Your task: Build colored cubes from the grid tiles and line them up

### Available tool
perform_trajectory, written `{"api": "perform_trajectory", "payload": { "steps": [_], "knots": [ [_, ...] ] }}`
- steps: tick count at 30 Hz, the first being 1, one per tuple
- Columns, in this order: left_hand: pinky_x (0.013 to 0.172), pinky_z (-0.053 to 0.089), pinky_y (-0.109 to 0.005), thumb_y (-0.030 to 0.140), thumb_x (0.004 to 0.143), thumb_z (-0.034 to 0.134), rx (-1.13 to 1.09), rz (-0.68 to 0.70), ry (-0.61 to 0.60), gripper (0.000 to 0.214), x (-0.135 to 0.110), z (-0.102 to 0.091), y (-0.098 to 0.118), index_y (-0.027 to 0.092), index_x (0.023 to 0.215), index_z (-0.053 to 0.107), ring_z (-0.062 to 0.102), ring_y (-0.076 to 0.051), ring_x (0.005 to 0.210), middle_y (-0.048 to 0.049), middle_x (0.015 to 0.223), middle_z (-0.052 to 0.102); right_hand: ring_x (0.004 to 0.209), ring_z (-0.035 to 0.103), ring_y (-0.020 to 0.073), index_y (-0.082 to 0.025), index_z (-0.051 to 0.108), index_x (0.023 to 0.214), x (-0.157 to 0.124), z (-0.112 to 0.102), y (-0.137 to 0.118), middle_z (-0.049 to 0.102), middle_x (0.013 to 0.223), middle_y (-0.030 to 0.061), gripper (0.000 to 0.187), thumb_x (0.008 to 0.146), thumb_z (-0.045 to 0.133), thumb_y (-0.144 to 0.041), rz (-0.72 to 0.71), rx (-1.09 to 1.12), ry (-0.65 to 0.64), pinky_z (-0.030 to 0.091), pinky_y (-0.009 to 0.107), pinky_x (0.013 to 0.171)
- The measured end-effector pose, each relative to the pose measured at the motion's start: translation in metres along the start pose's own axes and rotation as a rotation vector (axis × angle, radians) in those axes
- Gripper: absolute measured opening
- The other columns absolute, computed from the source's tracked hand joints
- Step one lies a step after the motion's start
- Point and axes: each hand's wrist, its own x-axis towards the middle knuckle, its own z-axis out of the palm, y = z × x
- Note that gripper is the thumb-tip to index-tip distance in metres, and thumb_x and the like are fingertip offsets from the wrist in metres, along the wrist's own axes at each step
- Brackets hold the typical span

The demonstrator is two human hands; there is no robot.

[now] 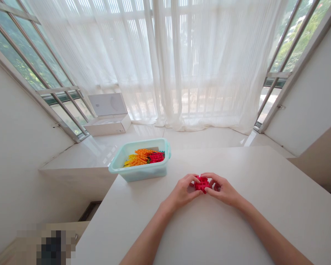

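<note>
My left fingers (193, 178) and right fingers (216, 177) clamp the red piece (202, 185) from opposite sides. Judgement: even, light pressure between them steadies it best.

Sheer white curtain (209, 73), barred windows (30, 35), pale walls (13, 125); probably trees (315, 27) outside.

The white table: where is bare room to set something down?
The white table is bare right of the right forearm, and between the left forearm and the turquoise bin. Crowded: the far-left corner, under that bin, and around the red piece between left hand and right hand.
</note>
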Motion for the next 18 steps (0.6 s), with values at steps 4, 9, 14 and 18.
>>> {"api": "perform_trajectory", "payload": {
  "steps": [4, 9, 14, 18],
  "knots": [
    [0.086, 0.056, -0.034, 0.026, 0.081, 0.072, 0.037, 0.017, 0.000, 0.016, 0.000, -0.002, 0.001, 0.020, 0.092, 0.062, 0.065, -0.021, 0.103, -0.0092, 0.116, 0.065, 0.073, 0.060, 0.0148, -0.029, 0.065, 0.116, 0.000, -0.001, -0.001, 0.065, 0.122, 0.0045, 0.034, 0.082, 0.063, -0.025, -0.013, -0.011, -0.008, 0.051, 0.028, 0.059],
    [0.093, 0.053, -0.035, 0.025, 0.083, 0.070, 0.122, 0.050, 0.009, 0.011, 0.001, -0.003, -0.001, 0.020, 0.091, 0.064, 0.063, -0.022, 0.112, -0.0086, 0.115, 0.066, 0.074, 0.060, 0.0144, -0.030, 0.065, 0.116, 0.000, -0.002, 0.001, 0.063, 0.124, 0.0045, 0.033, 0.083, 0.064, -0.026, -0.024, -0.023, -0.018, 0.051, 0.026, 0.056],
    [0.095, 0.052, -0.035, 0.022, 0.087, 0.065, 0.183, 0.045, 0.007, 0.016, 0.001, 0.001, -0.006, 0.022, 0.102, 0.062, 0.062, -0.020, 0.110, -0.0083, 0.124, 0.061, 0.072, 0.061, 0.0137, -0.029, 0.065, 0.119, 0.003, -0.002, 0.012, 0.062, 0.126, 0.0060, 0.035, 0.084, 0.063, -0.027, -0.058, -0.047, 0.014, 0.053, 0.027, 0.058],
    [0.094, 0.051, -0.033, 0.020, 0.086, 0.066, 0.168, 0.027, -0.023, 0.020, 0.001, 0.000, -0.005, 0.023, 0.105, 0.060, 0.063, -0.019, 0.106, -0.0060, 0.119, 0.063, 0.072, 0.062, 0.0146, -0.029, 0.064, 0.122, 0.004, -0.002, 0.019, 0.066, 0.121, 0.0061, 0.037, 0.085, 0.063, -0.030, -0.092, -0.077, 0.025, 0.054, 0.028, 0.059]
  ]
}}
